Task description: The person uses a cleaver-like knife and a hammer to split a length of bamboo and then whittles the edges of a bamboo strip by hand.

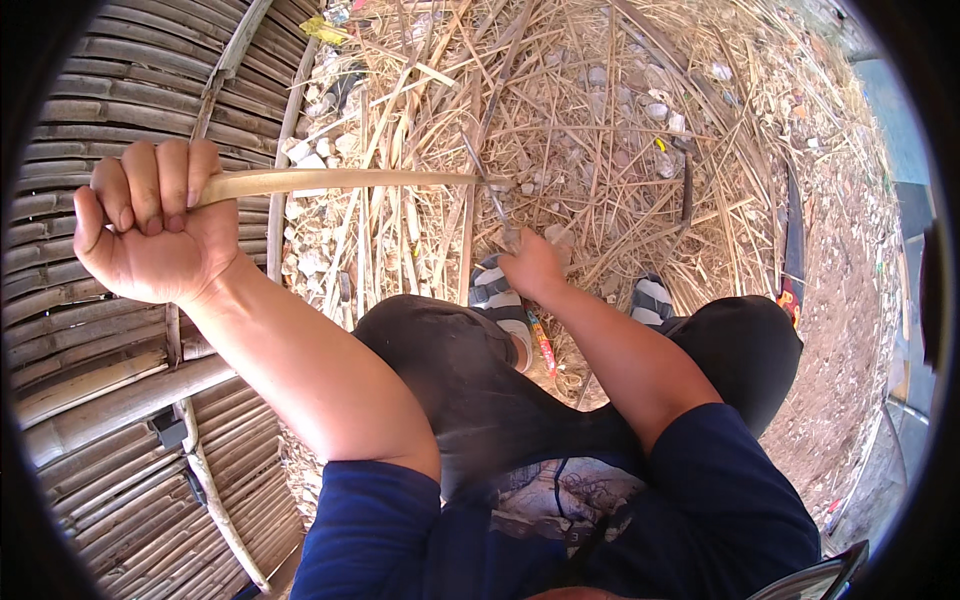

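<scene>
My left hand (165, 215) is raised at the left, fingers curled round one end of a pale bamboo strip (330, 180). The strip stretches out to the right, nearly level, and its far end meets a thin dark blade (498, 205) in front of my feet. That blade looks like a knife's; my right hand (534, 264) is closed at its lower end, the handle hidden in the fist. Bamboo slivers and shavings (590, 190) lie under and around the blade.
A bamboo slat wall (100, 130) rises close on my left. My sandalled feet (492, 290) stand among the litter. Between them lies a red and yellow narrow object (542, 345). A long dark blade (794, 230) with a red and yellow end rests at the right, by my knee.
</scene>
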Demonstrator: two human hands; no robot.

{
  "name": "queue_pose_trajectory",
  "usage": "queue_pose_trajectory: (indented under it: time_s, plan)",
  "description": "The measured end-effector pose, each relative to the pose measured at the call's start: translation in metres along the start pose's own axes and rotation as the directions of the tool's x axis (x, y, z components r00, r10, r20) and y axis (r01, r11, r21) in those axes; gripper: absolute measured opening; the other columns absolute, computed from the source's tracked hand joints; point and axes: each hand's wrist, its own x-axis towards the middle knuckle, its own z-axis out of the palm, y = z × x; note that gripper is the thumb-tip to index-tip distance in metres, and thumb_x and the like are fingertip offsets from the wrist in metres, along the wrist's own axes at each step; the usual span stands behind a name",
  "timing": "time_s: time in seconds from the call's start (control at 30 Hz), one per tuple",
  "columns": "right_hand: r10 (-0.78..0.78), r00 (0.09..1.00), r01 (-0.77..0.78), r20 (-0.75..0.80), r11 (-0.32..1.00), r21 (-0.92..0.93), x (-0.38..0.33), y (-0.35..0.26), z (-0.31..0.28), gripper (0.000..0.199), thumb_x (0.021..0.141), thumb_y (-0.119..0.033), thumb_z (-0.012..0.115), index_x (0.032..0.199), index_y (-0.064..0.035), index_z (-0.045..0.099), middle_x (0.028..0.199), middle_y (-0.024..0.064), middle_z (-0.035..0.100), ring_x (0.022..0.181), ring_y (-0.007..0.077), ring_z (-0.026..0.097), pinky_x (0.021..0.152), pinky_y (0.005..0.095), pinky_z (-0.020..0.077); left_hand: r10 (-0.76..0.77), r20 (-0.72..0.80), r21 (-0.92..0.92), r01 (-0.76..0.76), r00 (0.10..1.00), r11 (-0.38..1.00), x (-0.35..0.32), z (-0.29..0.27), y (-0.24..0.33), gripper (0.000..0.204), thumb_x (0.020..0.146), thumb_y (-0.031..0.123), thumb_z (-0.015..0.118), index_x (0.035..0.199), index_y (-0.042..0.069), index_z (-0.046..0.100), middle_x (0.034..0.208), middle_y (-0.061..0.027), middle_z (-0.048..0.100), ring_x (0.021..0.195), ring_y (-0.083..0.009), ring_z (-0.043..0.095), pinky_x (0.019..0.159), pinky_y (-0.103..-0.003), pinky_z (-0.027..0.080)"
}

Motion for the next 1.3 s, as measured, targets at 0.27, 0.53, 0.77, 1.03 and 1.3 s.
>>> queue_pose_trajectory:
  time_s: [0.27,0.53,0.77,1.03,1.3]
  plan:
    - [-0.389,0.917,0.367,0.093,0.91,0.192,-0.027,-0.079,-0.003,0.034,0.081,-0.019,0.066,0.107,0.0016,0.058,0.087,0.0226,0.069,0.081,0.0385,0.068,0.074,0.0438,0.0535,0.021,-0.117,0.091,-0.01,0.993,0.996,-0.002,0.011,0.013,0.038,0.088,0.028,0.059,0.059,0.018,0.036,0.051,0.0049,0.028,0.047,-0.0092,0.021,0.051,-0.028,0.022]
    - [-0.156,0.988,0.157,-0.017,0.979,0.131,-0.006,-0.022,-0.007,0.035,0.079,-0.017,0.068,0.107,0.0018,0.058,0.091,0.0224,0.07,0.086,0.0398,0.068,0.08,0.0448,0.0535,0.098,-0.194,0.089,-0.082,0.976,0.993,0.002,0.006,-0.005,0.04,0.089,0.028,0.058,0.059,0.019,0.034,0.051,0.005,0.026,0.045,-0.0087,0.019,0.048,-0.027,0.018]
    - [-0.333,0.942,0.322,0.042,0.932,0.165,-0.009,-0.04,0.002,0.034,0.078,-0.019,0.068,0.105,-0.0006,0.059,0.098,0.0233,0.071,0.092,0.0398,0.069,0.083,0.0444,0.0538,0.067,-0.183,0.128,-0.043,0.981,0.991,0.0,0.004,0.005,0.041,0.088,0.028,0.059,0.056,0.02,0.034,0.049,0.0058,0.026,0.044,-0.0087,0.019,0.049,-0.027,0.021]
    - [0.059,0.995,-0.056,0.085,0.998,-0.036,0.0,-0.013,-0.012,0.042,0.08,-0.021,0.067,0.112,0.0031,0.057,0.099,0.0267,0.069,0.091,0.0394,0.069,0.084,0.0461,0.0537,0.072,-0.193,0.134,-0.046,0.979,0.99,0.004,-0.001,0.003,0.04,0.087,0.026,0.059,0.056,0.02,0.034,0.049,0.0057,0.026,0.044,-0.009,0.02,0.049,-0.028,0.021]
    - [-0.14,0.99,0.14,-0.014,0.988,0.062,0.003,0.027,0.019,0.044,0.081,-0.019,0.068,0.117,0.0033,0.056,0.098,0.0269,0.07,0.094,0.0408,0.069,0.083,0.0463,0.0547,0.01,-0.137,0.155,0.012,0.991,0.988,0.008,-0.002,0.006,0.038,0.086,0.026,0.055,0.055,0.02,0.034,0.05,0.0056,0.027,0.044,-0.009,0.021,0.05,-0.028,0.023]
